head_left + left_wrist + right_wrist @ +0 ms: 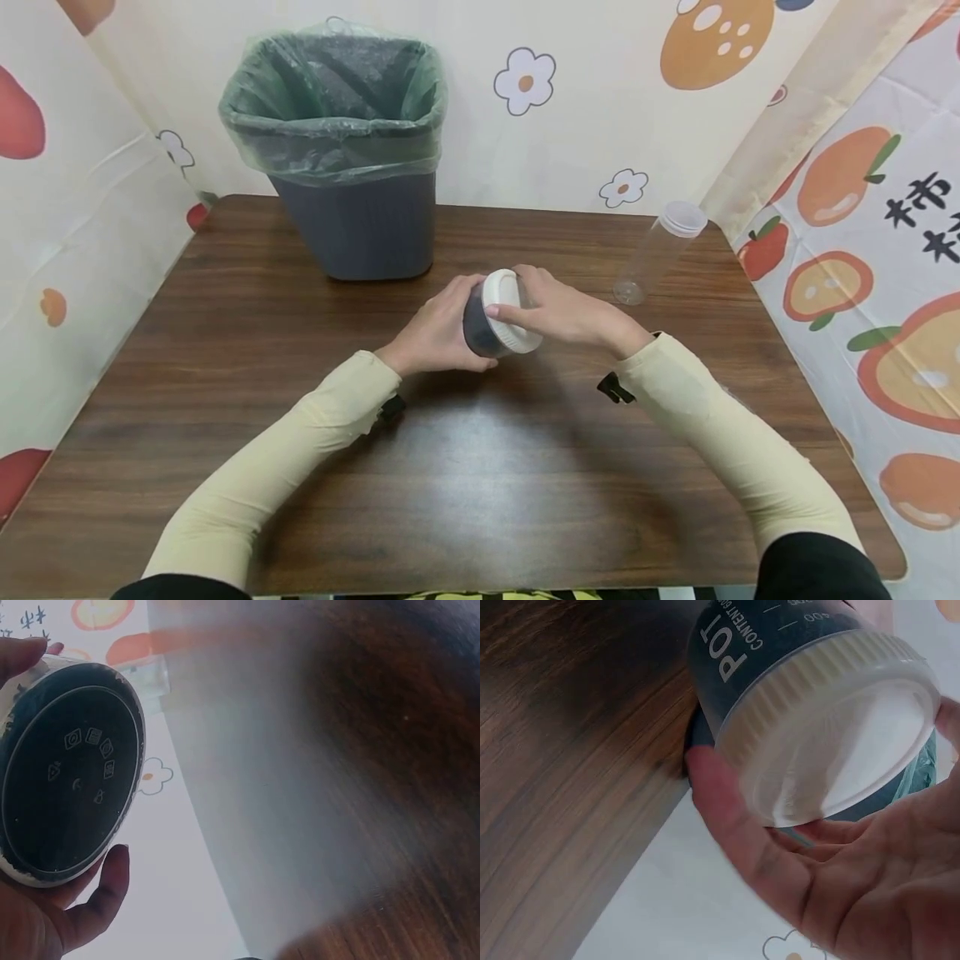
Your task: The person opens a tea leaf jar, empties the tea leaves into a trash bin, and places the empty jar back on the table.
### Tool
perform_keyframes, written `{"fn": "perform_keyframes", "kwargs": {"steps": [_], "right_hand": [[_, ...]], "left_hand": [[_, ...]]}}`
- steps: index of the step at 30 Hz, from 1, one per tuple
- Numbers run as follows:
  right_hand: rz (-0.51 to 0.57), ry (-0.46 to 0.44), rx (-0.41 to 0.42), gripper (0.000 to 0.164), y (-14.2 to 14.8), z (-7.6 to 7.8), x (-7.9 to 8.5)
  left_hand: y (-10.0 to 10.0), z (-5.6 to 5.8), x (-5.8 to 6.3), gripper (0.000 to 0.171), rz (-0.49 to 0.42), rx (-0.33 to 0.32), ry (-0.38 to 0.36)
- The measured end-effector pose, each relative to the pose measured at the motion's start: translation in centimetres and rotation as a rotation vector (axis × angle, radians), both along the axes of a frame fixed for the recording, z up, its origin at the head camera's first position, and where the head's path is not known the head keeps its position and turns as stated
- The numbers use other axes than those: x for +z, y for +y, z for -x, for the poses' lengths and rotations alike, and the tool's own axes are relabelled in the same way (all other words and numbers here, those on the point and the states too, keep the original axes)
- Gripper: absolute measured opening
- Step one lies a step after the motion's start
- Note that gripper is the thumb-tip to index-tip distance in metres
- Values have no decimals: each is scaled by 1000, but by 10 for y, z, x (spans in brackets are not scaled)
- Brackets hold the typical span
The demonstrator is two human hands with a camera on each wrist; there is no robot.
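Over the middle of the table, a dark storage jar (480, 323) is held tilted, with its white ribbed lid (508, 287) turned to the right. My left hand (441, 332) holds the jar's body from the left. On the other side, my right hand (573, 312) grips the lid by its rim, thumb and fingers spread around it. The left wrist view shows the round dark base (71, 776) with small printed symbols. White lettering reading "POT" (724, 651) is visible on the body in the right wrist view. The lid sits on the jar; what is inside cannot be seen.
At the back left of the brown wooden table (450, 500) stands a dark grey bin (360, 229) lined with a green plastic bag (330, 142). A clear cylindrical bottle (647, 260) with a white cap (684, 218) stands at the back right. Patterned cloth walls surround the table.
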State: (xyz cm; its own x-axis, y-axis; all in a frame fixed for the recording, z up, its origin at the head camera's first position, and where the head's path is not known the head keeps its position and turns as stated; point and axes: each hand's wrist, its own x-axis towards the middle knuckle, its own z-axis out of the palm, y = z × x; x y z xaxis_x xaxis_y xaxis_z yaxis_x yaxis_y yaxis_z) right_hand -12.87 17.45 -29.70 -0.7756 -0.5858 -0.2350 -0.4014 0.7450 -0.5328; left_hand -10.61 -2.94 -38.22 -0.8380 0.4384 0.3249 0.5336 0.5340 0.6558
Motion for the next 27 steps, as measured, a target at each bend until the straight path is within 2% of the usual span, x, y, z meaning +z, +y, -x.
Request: {"fn": "perform_keyframes", "kwargs": {"steps": [8,13,20,23,25,27], "right_hand": [[43,-7,75,85,5,2,-1],[105,30,147,85,6,1,-4],[210,159,348,86,5,1,-7],[221,171,430,94,8,3,-9],[243,131,395,105,10,4,-9],[258,79,286,109,11,7,-8]], "left_hand": [[-1,-1,-2,101,-10,-10,-14],[0,-2,-2,102,-12,-12,-30],[-1,-3,-4,101,-29,-18,-22],[-1,-4,-5,102,-37,-18,-30],[0,-5,-5,102,-44,-19,-30],[1,-6,-5,102,-45,-23,-25]]}}
